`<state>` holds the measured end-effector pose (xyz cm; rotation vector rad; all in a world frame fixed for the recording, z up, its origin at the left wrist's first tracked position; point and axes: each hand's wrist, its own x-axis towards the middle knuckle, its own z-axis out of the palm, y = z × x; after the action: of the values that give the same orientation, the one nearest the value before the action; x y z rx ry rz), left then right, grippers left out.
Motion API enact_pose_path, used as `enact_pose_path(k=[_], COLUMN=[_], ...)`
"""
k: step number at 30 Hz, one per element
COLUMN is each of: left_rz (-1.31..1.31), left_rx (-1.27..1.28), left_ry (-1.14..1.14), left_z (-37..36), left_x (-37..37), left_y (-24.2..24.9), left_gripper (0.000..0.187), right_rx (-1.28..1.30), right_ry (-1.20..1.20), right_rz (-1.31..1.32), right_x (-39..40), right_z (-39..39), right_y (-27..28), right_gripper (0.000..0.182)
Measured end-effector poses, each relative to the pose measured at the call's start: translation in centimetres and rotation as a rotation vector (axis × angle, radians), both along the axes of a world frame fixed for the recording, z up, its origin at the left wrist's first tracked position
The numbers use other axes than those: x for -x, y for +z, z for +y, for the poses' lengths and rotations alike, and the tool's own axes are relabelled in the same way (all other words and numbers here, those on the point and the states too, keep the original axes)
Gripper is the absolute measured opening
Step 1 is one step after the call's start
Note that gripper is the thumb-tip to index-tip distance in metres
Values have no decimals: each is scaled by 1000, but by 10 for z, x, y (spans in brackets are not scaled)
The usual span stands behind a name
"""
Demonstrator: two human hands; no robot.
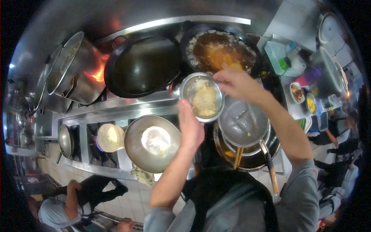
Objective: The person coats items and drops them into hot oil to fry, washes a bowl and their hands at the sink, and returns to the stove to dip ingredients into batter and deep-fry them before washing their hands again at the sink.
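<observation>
Left hand: the left hand [191, 125] grips a round, silver metal bowl [187, 89] by its left and lower side.
Bowl: it sits between the 2 hands, tipped a bit so we can look inside.
Crumbs: a pile of pale yellow, crumbly bits [204, 101] lies in the bowl.
Right hand: the right hand [237, 86] is just beside the bowl's top right edge, and it is blurry. I cannot tell if it is open, closed or pinching some crumbs.
Bubbly wok: a big, round, black metal wok [240, 31] is just past the bowl and the right hand. It has brown, foamy liquid [210, 48] in it.
Other wok: a second black wok [112, 77], with dark, shiny liquid, is next to it on the left.
Strainer: a round, grey metal strainer [251, 129] with a long wooden handle [273, 178] is below the right arm, near the bowl.
Silver pan: a wide, shiny, silver metal wok [133, 143] is to the left of the left hand.
Fire: 1 orange flame [100, 73] glows beside a tall, silver metal pot [73, 63].
</observation>
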<state>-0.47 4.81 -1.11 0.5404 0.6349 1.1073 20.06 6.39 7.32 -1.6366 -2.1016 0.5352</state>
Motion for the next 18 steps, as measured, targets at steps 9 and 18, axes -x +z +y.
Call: enact_pose_path(k=[9, 18], left_rz=[47, 15], left_rx=[43, 104], left_ry=[-141, -122], left_z=[-19, -15], left_x=[23, 25], left_y=[16, 7], left_gripper=[65, 61], right_rx=[-54, 198], right_ry=[220, 235], right_rz=[-279, -228], right_x=[52, 53], right_z=[-25, -12], right_y=[-31, -13], right_gripper=[48, 41])
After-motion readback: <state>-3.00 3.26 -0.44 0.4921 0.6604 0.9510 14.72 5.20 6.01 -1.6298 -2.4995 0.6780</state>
